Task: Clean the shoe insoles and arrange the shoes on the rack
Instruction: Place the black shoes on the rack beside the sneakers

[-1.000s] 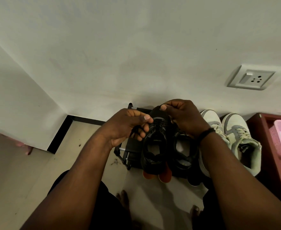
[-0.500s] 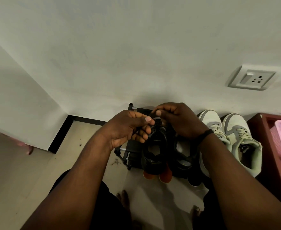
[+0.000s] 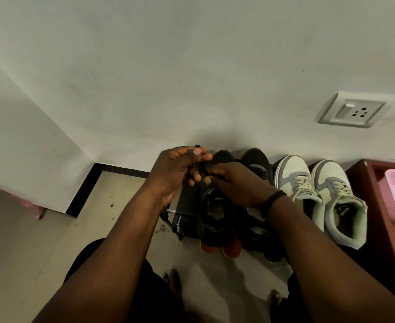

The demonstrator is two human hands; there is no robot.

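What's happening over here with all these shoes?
A person stands over a low shoe rack by the wall. Both hands work the black lace of a black shoe on it: the left hand pinches a lace end, the right hand holds the rest. A second black shoe and a white and grey pair sit beside it.

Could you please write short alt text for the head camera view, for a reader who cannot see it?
Seen from above, a person's left hand and right hand pinch the black laces of a black shoe on a low rack against a white wall. Another black shoe and two white sneakers sit to its right.
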